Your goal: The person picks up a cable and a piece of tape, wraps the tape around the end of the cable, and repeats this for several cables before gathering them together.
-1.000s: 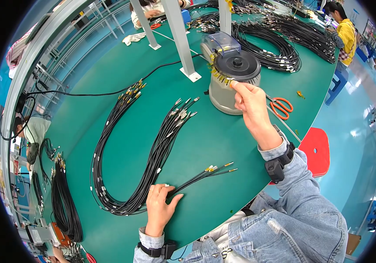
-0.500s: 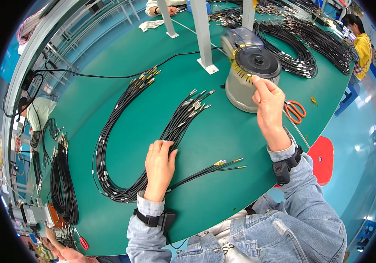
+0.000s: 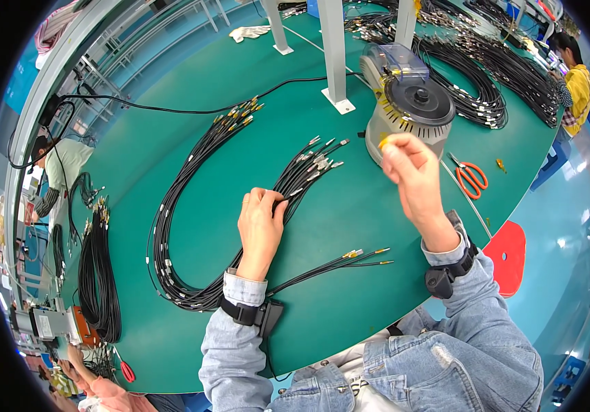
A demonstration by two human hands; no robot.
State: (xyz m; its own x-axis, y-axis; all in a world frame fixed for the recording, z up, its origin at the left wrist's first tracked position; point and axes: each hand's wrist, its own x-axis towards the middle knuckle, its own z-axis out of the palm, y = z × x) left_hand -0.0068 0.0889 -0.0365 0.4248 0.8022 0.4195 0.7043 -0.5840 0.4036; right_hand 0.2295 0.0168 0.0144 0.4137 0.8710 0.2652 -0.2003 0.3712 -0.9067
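Observation:
A bundle of black cables (image 3: 165,226) curves in a U across the green table, with metal-tipped ends and white tags. My left hand (image 3: 262,223) is closed at the bundle's right branch, its thumb and fingers pinching a black cable (image 3: 293,193) there. My right hand (image 3: 415,182) pinches a small piece of yellow tape (image 3: 383,141) between thumb and forefinger, in front of the tape dispenser (image 3: 415,103). That round grey machine has a black disc on top and yellow tape at its left side. A few separate cables (image 3: 322,266) lie right of my left wrist.
Orange-handled scissors (image 3: 471,180) lie right of the dispenser. Grey posts (image 3: 335,62) rise from the table behind it. More cable bundles lie at the far right (image 3: 470,82) and left (image 3: 97,288). A red stool (image 3: 508,257) stands beyond the right edge. Other people work nearby.
My right hand has come away from the dispenser toward me, with the yellow tape now in its fingers. My left hand has moved up the bundle, and its fingers have closed on a cable.

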